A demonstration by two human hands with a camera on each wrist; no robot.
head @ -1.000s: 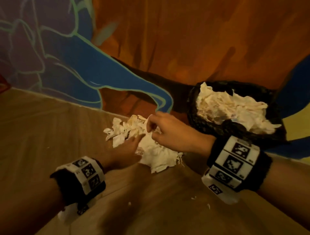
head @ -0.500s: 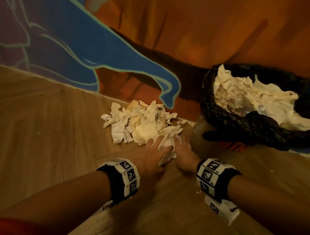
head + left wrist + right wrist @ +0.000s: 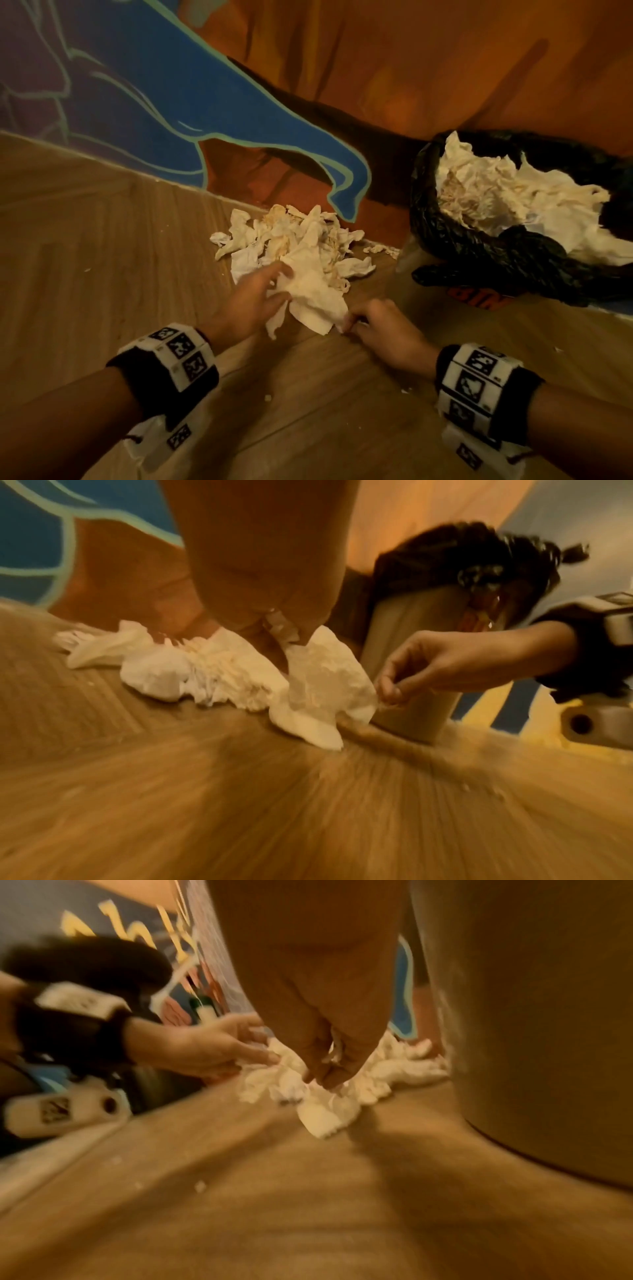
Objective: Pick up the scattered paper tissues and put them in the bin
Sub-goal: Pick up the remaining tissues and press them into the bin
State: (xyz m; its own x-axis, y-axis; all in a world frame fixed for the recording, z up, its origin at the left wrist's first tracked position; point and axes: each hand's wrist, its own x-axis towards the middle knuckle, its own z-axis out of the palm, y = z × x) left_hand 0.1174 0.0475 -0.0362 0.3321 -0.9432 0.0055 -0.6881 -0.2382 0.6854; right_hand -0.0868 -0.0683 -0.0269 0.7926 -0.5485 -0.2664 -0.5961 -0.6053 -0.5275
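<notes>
A heap of crumpled white paper tissues (image 3: 291, 236) lies on the wooden floor against the painted wall. One large tissue (image 3: 317, 301) (image 3: 322, 674) (image 3: 322, 1112) is drawn out from the heap's near edge. My left hand (image 3: 282, 284) (image 3: 274, 620) grips its left side with curled fingers. My right hand (image 3: 349, 323) (image 3: 387, 693) (image 3: 325, 1080) pinches its right corner just above the floor. To the right stands the bin (image 3: 479, 253) with a black liner, heaped with tissues (image 3: 496, 195).
The bin's pale wall (image 3: 531, 1015) (image 3: 411, 647) stands close beside my right hand. Small paper scraps (image 3: 380, 248) lie between heap and bin, and crumbs (image 3: 267, 397) dot the floor near my wrists. The mural wall (image 3: 205, 113) closes off the far side.
Both hands lay on the heap's near edge half a second ago. They have drawn back toward me, taking hold of one large tissue and pulling it out between them.
</notes>
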